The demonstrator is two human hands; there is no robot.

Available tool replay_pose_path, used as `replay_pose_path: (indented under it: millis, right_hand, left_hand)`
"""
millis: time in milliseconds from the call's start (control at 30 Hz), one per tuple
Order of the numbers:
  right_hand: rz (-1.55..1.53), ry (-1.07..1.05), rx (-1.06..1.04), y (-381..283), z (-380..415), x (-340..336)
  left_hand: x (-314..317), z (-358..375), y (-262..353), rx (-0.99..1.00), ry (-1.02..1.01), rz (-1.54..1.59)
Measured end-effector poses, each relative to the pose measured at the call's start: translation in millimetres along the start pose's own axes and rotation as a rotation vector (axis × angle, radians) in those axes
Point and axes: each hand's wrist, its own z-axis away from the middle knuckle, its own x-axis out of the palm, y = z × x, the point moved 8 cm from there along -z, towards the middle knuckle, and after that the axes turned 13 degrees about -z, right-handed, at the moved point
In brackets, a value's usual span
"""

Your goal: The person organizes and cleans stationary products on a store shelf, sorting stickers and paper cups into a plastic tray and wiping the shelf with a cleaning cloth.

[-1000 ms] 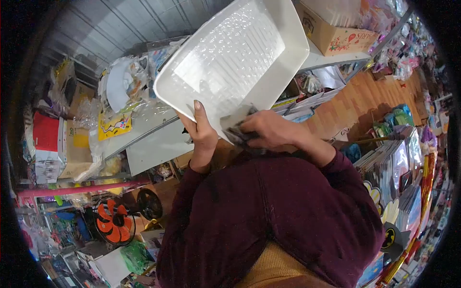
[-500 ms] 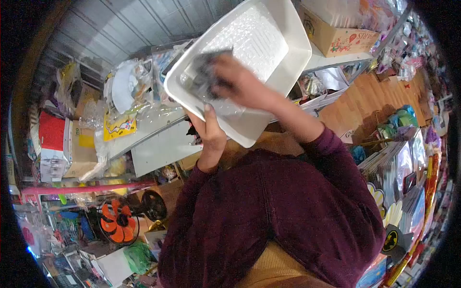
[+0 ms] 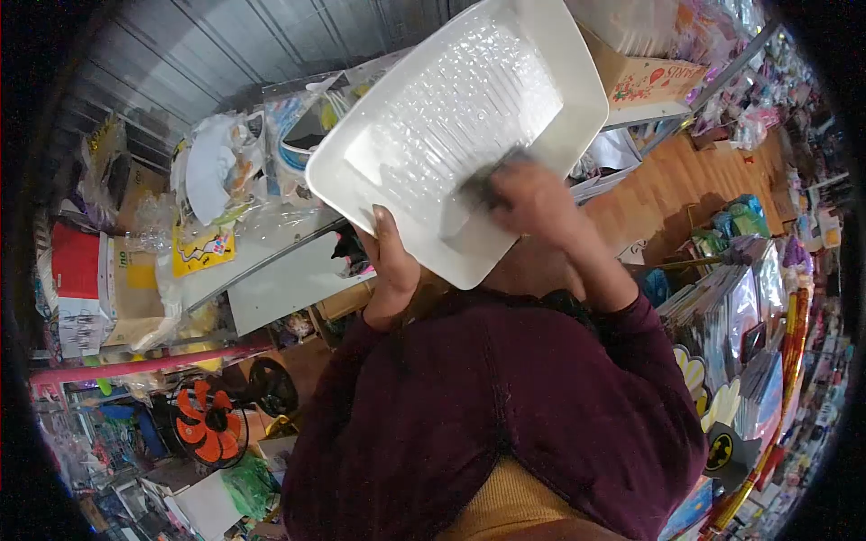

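Note:
A white plastic tub point(image 3: 580, 99) is tilted up in front of me. Its inside carries a shiny, ribbed and bumpy clear surface point(image 3: 465, 99), perhaps clear plastic. My left hand point(image 3: 394, 261) grips the near-left rim, thumb over the edge and fingers hidden underneath. Inside the tub, near its lower right wall, my right hand point(image 3: 544, 209) is closed on a dark grey cloth point(image 3: 487, 180). Motion smears both the cloth and the fingers.
Behind the tub runs a shelf point(image 3: 257, 242) with plastic-wrapped goods and a yellow packet point(image 3: 203, 250). A cardboard box point(image 3: 654, 83) stands at the upper right. At lower left is a fan with orange blades point(image 3: 209, 422). Stacked packages point(image 3: 713, 307) crowd the right side.
My right hand has moved with the cloth from the tub's left part to its lower right, baring more of the ribbed surface. My left hand keeps its hold on the rim.

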Motion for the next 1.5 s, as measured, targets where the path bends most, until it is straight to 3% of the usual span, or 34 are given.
replay_pose_path:
  millis: [33,67,133,200,233,300,333,367,400,433,467,500,533,567,600,667,700,733,800,867,933,967,1067,1100,1167,1267,1433,1500]
  right_hand:
    - [0.139,0.139,0.126,26.3,6.3,-21.8]
    - [0.244,0.127,0.335,61.8,11.6,-39.1]
    - [0.280,0.431,0.577,88.3,39.5,-97.9]
    - [0.068,0.647,0.703,139.4,89.2,-117.8]
    - [-0.379,0.804,0.573,145.3,102.7,-115.3]
    - [-0.683,0.722,0.812,177.5,133.7,-73.2]
    - [-0.802,0.807,0.892,121.5,119.1,-67.9]
    - [-1.118,0.738,0.826,147.6,125.9,-22.9]
    - [-1.251,0.640,0.725,121.6,111.1,-7.5]
    - [-1.029,0.390,0.480,84.0,86.0,-12.0]
    - [-0.927,0.236,0.392,81.7,83.1,2.5]
    - [-1.061,0.285,0.309,53.5,70.6,-8.9]
    - [-1.194,0.333,0.226,18.6,57.9,-19.3]
    - [-1.208,0.473,0.596,30.2,69.6,-7.0]
    - [-1.204,0.447,0.584,28.6,63.1,-8.3]
    - [-1.366,0.460,0.775,38.2,60.8,-2.4]
    - [-1.310,0.496,0.755,52.9,65.3,-2.2]
    - [-1.302,0.474,0.744,55.9,64.7,-9.7]
    - [-1.376,0.549,0.723,55.8,69.0,-29.4]
    - [-1.311,0.595,0.734,83.3,86.2,-46.5]
    - [-1.357,0.502,0.761,105.8,104.2,-58.5]
    - [-1.402,0.410,0.781,108.3,106.8,-57.2]
    - [-1.383,0.461,0.772,106.5,110.1,-64.1]
    - [-1.376,0.483,0.770,104.5,112.3,-66.1]
    - [-1.367,0.527,0.760,99.7,113.6,-68.6]
    - [-1.363,0.566,0.741,93.7,108.6,-70.9]
    - [-1.357,0.454,0.774,93.2,98.5,-59.6]
    - [-1.331,0.329,0.852,100.5,99.9,-54.3]
  left_hand:
    - [-3.3,-0.1,2.2,0.000,0.056,-0.017]
    - [-7.9,0.2,4.1,0.000,0.113,-0.035]
    - [-21.1,1.9,6.8,-0.031,0.100,-0.065]
    - [-26.5,-1.2,12.6,-0.021,0.119,-0.050]
    - [-28.8,1.3,12.2,-0.085,0.143,0.016]
    - [-32.6,7.7,10.4,-0.156,0.189,0.091]
    - [-30.1,11.2,4.0,-0.234,0.159,0.128]
    - [-26.5,14.9,-0.9,-0.311,0.131,0.165]
    - [-21.5,13.9,7.4,-0.298,0.377,0.114]
    - [-9.3,14.8,8.9,-0.318,0.307,0.191]
    - [0.0,16.1,9.2,-0.330,0.237,0.267]
    - [3.5,19.8,2.2,-0.323,0.267,0.270]
    - [8.1,19.2,13.6,-0.057,0.244,-0.098]
    - [21.0,22.1,29.4,0.201,0.213,-0.469]
    - [24.4,20.6,38.8,0.202,0.241,-0.466]
    - [50.3,11.7,41.5,0.018,-0.027,0.130]
    - [54.2,13.1,52.5,0.166,-0.058,0.070]
    - [51.5,12.1,54.0,0.175,-0.035,0.075]
    - [56.8,19.4,73.9,0.387,-0.210,0.252]
    - [52.9,15.9,79.9,0.394,-0.344,0.275]
    - [28.2,6.0,73.4,0.449,-0.243,0.026]
    - [12.0,-0.8,83.1,0.417,-0.095,-0.006]
    - [-43.4,-27.2,88.3,0.181,0.186,-0.192]
    - [-53.8,-31.7,86.8,0.179,0.182,-0.191]
    - [-68.5,-40.0,61.0,-0.073,0.166,-0.041]
    - [-67.3,-45.6,34.2,-0.199,0.082,-0.200]
    - [-56.9,-56.1,29.7,-0.214,0.109,-0.188]
    - [-47.3,-55.7,25.5,-0.323,0.085,-0.068]
